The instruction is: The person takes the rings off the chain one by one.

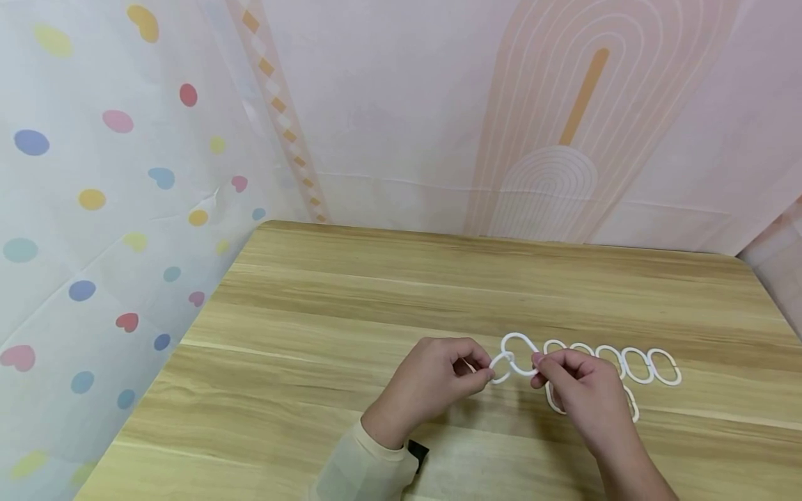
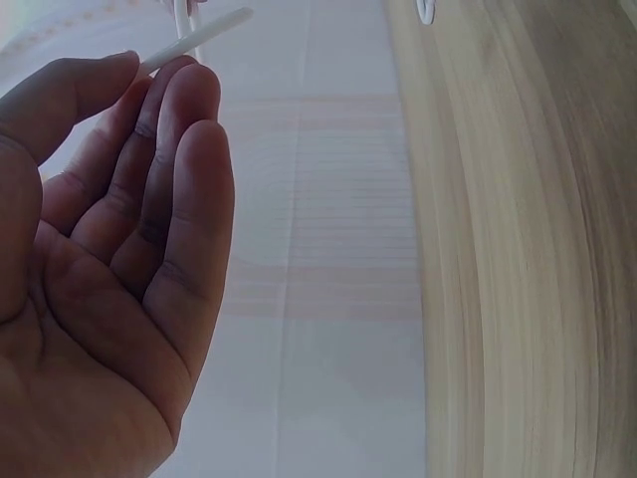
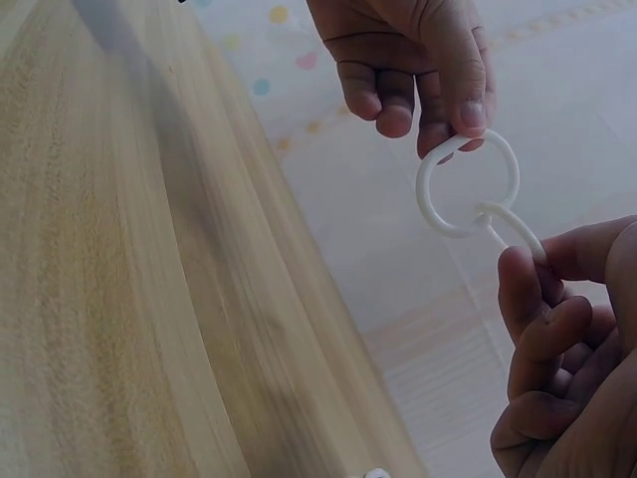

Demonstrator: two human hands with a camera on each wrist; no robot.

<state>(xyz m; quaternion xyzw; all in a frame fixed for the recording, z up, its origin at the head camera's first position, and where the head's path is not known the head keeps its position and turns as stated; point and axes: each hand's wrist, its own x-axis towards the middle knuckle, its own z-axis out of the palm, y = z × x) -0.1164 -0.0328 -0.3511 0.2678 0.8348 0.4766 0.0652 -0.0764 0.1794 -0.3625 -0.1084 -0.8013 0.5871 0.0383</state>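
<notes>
My left hand (image 1: 432, 376) pinches a white plastic ring (image 1: 499, 381) between thumb and fingertips. The thumb and fingers of my right hand (image 1: 592, 393) grip a second white oval ring (image 1: 519, 335). Both rings are held up above the table and cross through each other, as the right wrist view shows at their crossing; whether a gap is open in either cannot be told. In the left wrist view the left-hand ring (image 2: 199, 38) appears nearly edge-on. Behind and under the right hand lie more white rings, partly hidden by it.
A row of several white oval rings (image 1: 677, 380) lies on the wooden table (image 1: 351, 299) at the right. Nearer rings (image 1: 635, 412) show beside the right hand. Patterned cloth (image 1: 401, 125) hangs behind the table, and dotted cloth (image 1: 56, 209) at its left.
</notes>
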